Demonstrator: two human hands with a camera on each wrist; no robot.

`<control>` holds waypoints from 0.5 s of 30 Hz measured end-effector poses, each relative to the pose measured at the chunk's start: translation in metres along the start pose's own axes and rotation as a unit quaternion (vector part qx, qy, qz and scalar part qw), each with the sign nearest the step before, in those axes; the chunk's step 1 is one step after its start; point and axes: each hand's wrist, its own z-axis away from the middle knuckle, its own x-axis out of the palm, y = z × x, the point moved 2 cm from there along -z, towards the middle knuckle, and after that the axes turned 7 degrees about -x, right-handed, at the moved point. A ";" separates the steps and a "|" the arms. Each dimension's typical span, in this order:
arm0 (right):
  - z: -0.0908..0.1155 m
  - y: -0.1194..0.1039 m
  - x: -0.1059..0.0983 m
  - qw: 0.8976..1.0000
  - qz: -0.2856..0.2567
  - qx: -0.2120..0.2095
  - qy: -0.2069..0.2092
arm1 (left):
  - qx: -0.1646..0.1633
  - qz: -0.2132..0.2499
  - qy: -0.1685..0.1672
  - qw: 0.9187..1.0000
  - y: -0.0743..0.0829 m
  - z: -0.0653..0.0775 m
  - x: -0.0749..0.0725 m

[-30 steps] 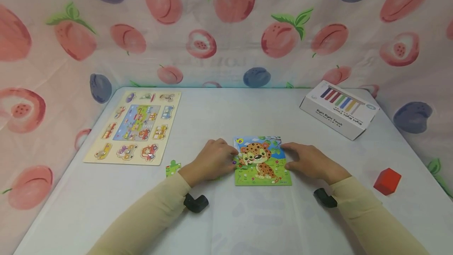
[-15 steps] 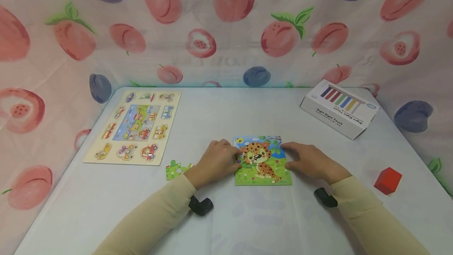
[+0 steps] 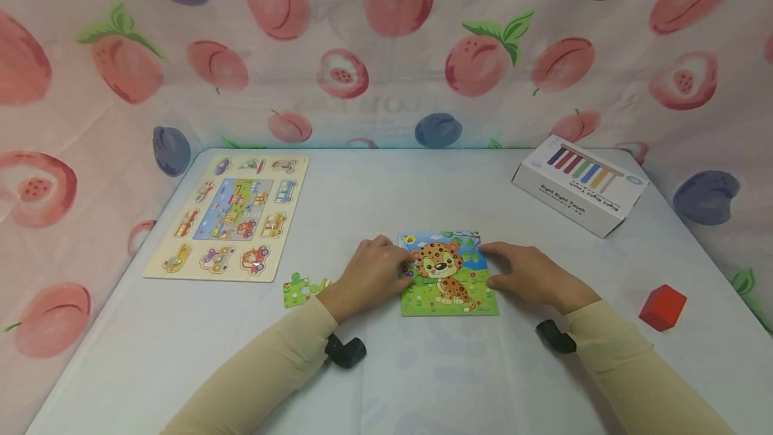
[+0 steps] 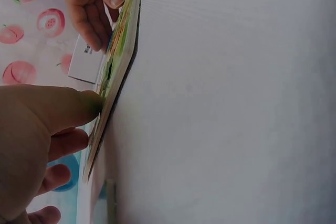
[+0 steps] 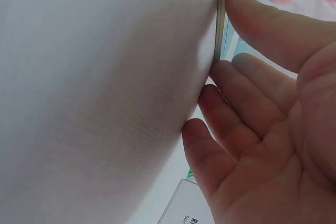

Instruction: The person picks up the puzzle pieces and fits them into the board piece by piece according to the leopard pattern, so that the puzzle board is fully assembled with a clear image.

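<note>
At the far left of the worktop (image 3: pixel 423 381), a wooden board (image 3: pixel 198 250) shows vehicle pieces. Nearer the middle, green puzzle pieces (image 3: pixel 294 292) lie partly behind the left wrist. The left arm reaches forward and inward; the left hand (image 3: pixel 368 279), knuckles up, touches the leopard puzzle's left edge, thumb and index finger a narrow gap apart. The leopard puzzle (image 3: pixel 449 291) lies flat between both hands. The right hand (image 3: pixel 528 274) angles in, its fingers spread, with thumb and index fingertips at the right edge. Beyond are a white box (image 3: pixel 574 197) and, rightmost, a red block (image 3: pixel 662 308).
</note>
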 end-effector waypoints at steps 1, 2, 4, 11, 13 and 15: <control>0.000 0.000 0.000 1.000 0.001 0.000 0.000 | 0.000 0.002 0.001 1.000 0.000 0.000 0.000; 0.000 0.000 0.000 1.000 0.003 0.000 0.000 | 0.002 0.006 0.001 1.000 0.000 0.000 0.000; 0.000 0.000 0.000 1.000 0.005 -0.001 0.000 | 0.012 0.016 0.004 1.000 0.001 -0.001 0.000; 0.000 0.000 -0.001 1.000 0.006 -0.001 0.000 | 0.070 0.031 0.014 0.997 0.006 -0.004 0.004; 0.000 0.000 0.000 1.000 0.004 0.001 0.000 | 0.072 0.033 0.011 0.997 0.006 -0.005 0.005; 0.000 -0.001 0.000 1.000 0.003 0.002 -0.001 | 0.070 0.034 0.004 0.997 0.006 -0.007 0.006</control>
